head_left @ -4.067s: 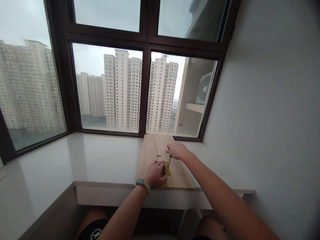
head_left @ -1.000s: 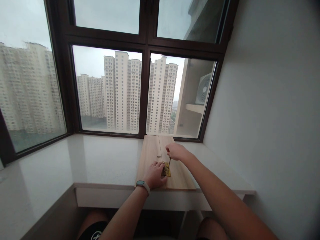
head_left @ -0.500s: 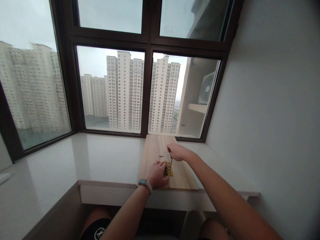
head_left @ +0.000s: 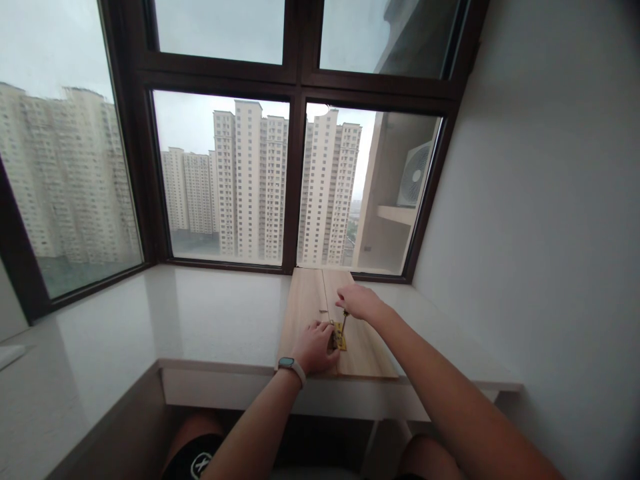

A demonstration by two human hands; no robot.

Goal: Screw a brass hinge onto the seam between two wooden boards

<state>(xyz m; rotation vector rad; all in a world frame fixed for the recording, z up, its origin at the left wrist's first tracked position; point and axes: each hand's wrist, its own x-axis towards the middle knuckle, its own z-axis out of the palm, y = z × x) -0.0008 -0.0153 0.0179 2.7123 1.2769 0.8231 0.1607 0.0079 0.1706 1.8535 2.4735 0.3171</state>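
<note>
Two pale wooden boards (head_left: 306, 293) lie side by side, a thin seam between them. Across that seam sits a yellow brass-coloured hinge (head_left: 342, 341). My left hand (head_left: 316, 348), with a watch on its wrist, rests on the boards and holds the hinge's left side between thumb and fingers, covering part of it. In my closed right hand (head_left: 359, 301) is a screwdriver (head_left: 345, 321), held nearly upright. Its thin shaft points down to the hinge; the tip is too small to make out. A small brownish piece (head_left: 323, 311) lies just beyond the hinge.
The boards lie on a white window sill (head_left: 220, 320), whose front edge is close to my knees. Dark-framed windows (head_left: 295, 173) rise behind it, and a white wall (head_left: 540, 200) stands at the right. A white object (head_left: 10, 355) is at the far left.
My right hand and the screwdriver have shifted very slightly, the handle leaning a little more to the right. My left hand stays on the hinge.
</note>
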